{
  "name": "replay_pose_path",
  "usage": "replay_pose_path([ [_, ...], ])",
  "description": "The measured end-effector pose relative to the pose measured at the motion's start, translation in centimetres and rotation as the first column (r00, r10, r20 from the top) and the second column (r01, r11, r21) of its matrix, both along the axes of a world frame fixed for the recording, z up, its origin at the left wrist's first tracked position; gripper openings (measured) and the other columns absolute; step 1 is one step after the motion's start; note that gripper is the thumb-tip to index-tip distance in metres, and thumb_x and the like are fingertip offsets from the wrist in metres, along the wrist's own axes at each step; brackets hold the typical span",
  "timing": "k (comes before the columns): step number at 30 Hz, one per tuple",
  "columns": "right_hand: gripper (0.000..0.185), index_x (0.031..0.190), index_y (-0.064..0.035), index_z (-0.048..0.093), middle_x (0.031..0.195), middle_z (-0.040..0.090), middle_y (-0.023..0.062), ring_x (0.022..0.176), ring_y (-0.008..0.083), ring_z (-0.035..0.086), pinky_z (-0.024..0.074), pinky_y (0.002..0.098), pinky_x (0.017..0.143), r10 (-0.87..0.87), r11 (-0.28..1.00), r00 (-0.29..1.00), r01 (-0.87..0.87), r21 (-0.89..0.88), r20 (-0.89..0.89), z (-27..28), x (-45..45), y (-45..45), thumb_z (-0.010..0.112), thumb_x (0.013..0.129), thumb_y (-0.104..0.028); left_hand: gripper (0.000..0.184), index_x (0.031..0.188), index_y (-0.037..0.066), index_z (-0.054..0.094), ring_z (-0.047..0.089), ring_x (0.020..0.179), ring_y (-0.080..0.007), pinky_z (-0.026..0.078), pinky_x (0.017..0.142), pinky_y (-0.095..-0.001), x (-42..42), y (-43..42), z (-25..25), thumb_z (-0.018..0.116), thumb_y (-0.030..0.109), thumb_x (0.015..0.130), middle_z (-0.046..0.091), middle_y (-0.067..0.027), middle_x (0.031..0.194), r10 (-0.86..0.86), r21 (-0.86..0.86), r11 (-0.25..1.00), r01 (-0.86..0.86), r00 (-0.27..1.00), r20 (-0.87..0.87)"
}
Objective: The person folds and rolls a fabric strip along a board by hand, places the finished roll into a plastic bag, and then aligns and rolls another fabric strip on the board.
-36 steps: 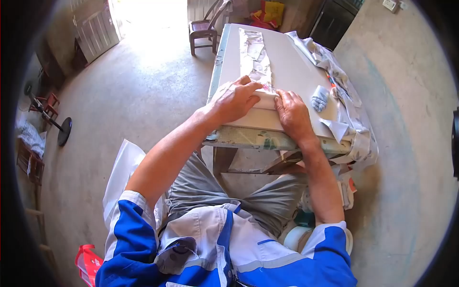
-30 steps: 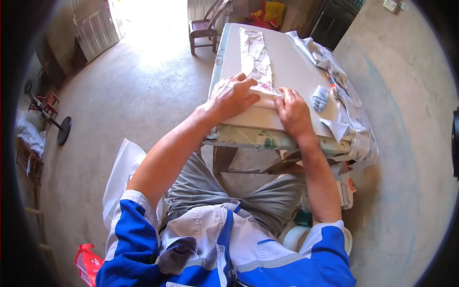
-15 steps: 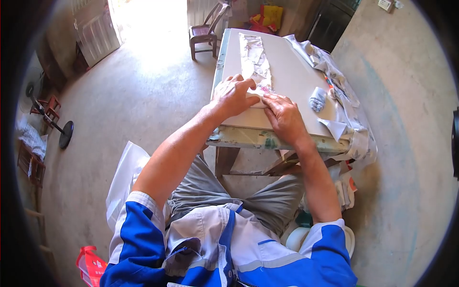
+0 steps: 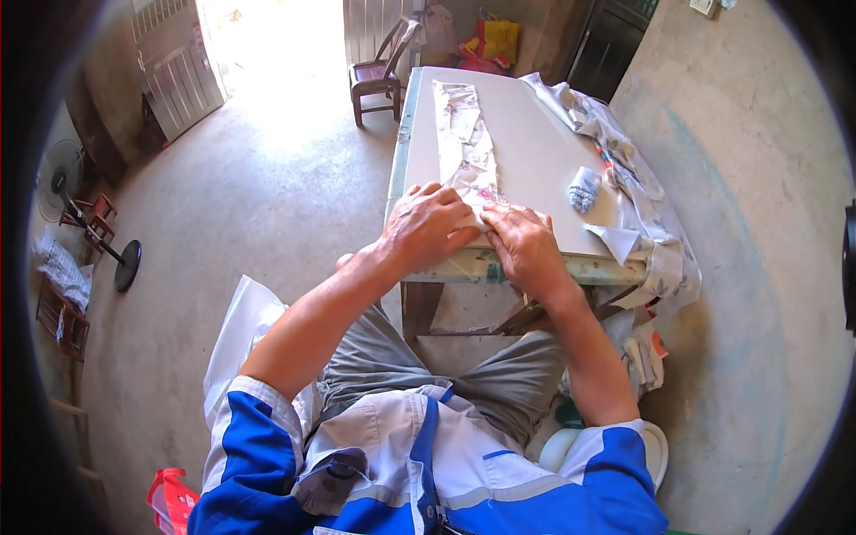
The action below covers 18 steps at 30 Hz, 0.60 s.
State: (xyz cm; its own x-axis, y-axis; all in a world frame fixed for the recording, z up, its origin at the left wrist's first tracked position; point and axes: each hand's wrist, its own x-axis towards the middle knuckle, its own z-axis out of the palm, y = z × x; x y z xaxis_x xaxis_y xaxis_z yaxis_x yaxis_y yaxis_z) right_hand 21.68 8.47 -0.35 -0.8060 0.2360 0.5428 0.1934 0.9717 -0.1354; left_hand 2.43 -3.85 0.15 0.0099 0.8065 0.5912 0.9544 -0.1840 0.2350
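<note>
The long white floral cloth strip (image 4: 466, 138) runs from my left hand (image 4: 426, 225) and right hand (image 4: 524, 242) (equally near, fingers bent; clamped, I can't tell) toward the far-left corner of the white-topped table (image 4: 530, 134).

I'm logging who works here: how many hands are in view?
2: the left hand and the right hand, both at the near end of the patterned cloth strip. No others show.

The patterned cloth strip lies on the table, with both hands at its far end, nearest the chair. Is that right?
Not quite: the left hand and right hand are at its near end, farthest from the chair, as the head view shows. The patterned cloth strip does lie on the table.
</note>
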Motion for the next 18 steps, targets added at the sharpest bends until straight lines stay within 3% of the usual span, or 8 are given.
replay_pose_path([
  [6, 0.038, 0.129, -0.0067, 0.069, 0.135, 0.068, 0.0096, 0.132, 0.0296, 0.059, 0.0403, 0.0462, 0.109, 0.046, 0.999, 0.998, -0.046, -0.008, -0.037, -0.1, 2.2, -1.7, 0.075, 0.092, -0.015, 0.027, 0.111, 0.013, 0.075, 0.067, 0.109, -0.0289, 0.053, 0.099, -0.0434, 1.2, -1.9, -0.6, 0.080, 0.027, 0.089, 0.073, -0.0071, 0.110, -0.043, 0.032, 0.998, 0.045, 0.997, -0.069],
  [14, 0.035, 0.129, -0.0067, 0.070, 0.131, 0.068, 0.0104, 0.127, 0.0311, 0.061, 0.0435, 0.0454, 0.108, 0.053, 0.998, 0.996, -0.055, -0.039, -0.065, -0.3, 2.7, -0.1, 0.072, 0.095, -0.011, 0.029, 0.115, 0.010, 0.074, 0.067, 0.111, -0.0292, 0.053, 0.101, -0.0447, 1.1, -2.1, -0.8, 0.080, 0.023, 0.089, 0.073, -0.0079, 0.113, -0.029, 0.030, 0.999, 0.031, 0.996, -0.088],
  [18, 0.032, 0.128, -0.0066, 0.070, 0.127, 0.070, 0.0112, 0.123, 0.0324, 0.063, 0.0461, 0.0444, 0.103, 0.049, 0.997, 0.995, -0.054, -0.050, -0.089, -0.2, 2.5, 0.1, 0.069, 0.097, -0.010, 0.023, 0.111, 0.007, 0.075, 0.068, 0.109, -0.0313, 0.054, 0.099, -0.0450, 0.9, -1.9, -0.9, 0.076, 0.017, 0.091, 0.074, -0.0109, 0.112, -0.028, 0.032, 0.999, 0.028, 0.999, -0.018],
])
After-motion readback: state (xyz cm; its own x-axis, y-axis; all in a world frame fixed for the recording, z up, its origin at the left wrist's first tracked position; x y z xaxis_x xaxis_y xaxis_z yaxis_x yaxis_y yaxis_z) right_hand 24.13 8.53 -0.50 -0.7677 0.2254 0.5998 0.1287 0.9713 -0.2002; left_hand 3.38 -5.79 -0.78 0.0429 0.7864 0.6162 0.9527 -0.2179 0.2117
